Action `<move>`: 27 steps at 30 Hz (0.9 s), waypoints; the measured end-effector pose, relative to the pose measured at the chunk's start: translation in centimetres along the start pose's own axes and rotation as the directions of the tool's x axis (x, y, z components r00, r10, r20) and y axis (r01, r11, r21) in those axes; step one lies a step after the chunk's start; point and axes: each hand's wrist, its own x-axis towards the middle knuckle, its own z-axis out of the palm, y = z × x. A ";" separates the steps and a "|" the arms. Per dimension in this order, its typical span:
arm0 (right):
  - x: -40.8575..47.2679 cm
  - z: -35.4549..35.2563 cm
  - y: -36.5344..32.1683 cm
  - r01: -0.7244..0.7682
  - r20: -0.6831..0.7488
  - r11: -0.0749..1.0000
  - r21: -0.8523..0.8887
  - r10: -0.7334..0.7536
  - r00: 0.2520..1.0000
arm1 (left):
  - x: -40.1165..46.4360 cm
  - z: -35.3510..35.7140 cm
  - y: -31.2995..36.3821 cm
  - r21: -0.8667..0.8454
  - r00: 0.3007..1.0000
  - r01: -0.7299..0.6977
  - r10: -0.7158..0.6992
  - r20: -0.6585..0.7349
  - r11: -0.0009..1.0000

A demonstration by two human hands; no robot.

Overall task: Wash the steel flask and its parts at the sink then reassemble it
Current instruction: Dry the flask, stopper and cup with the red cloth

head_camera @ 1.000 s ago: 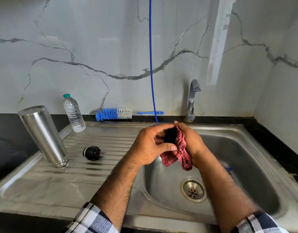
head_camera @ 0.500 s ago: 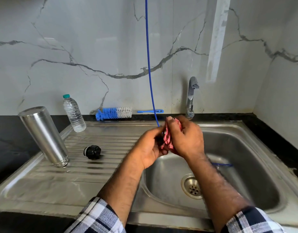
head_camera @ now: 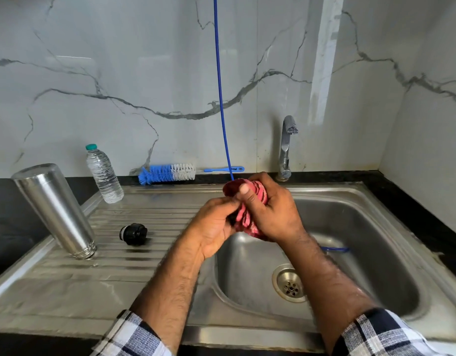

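Observation:
The steel flask body (head_camera: 54, 211) stands mouth down and tilted on the ribbed drainboard at the left. Its black stopper (head_camera: 133, 234) lies on the drainboard to the right of it. Over the left edge of the basin, my right hand (head_camera: 270, 211) grips a red checked cloth (head_camera: 245, 214) wrapped round a black flask part. That part is almost fully hidden; only a dark sliver shows by my left palm. My left hand (head_camera: 214, 227) holds the part from the left, fingers curled round it.
A steel sink basin (head_camera: 376, 240) with a drain (head_camera: 290, 283) lies below my hands, the tap (head_camera: 286, 147) behind it. A blue and white bottle brush (head_camera: 168, 173) and a plastic water bottle (head_camera: 103, 173) sit at the back. A blue cord (head_camera: 220, 86) hangs down.
My right hand has turned the cloth over the black part, which showed between my hands a second ago and is now covered. Both hands rose slightly toward the back of the sink.

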 end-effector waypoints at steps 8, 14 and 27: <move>0.6 -2.1 0.3 -0.808 0.680 0.325 0.492 0.436 0.590 | 1.0 -0.8 -2.1 0.859 0.819 -0.462 0.476 0.319 0.221; 0.0 -1.0 0.4 -0.481 0.191 0.843 0.239 0.445 0.875 | 1.7 -0.2 -2.8 0.693 0.943 -0.223 0.331 -0.023 0.686; 0.4 0.5 -1.2 -0.318 0.113 0.527 0.788 0.383 0.917 | 0.6 0.9 -2.0 0.282 0.932 0.221 -0.116 -0.344 0.934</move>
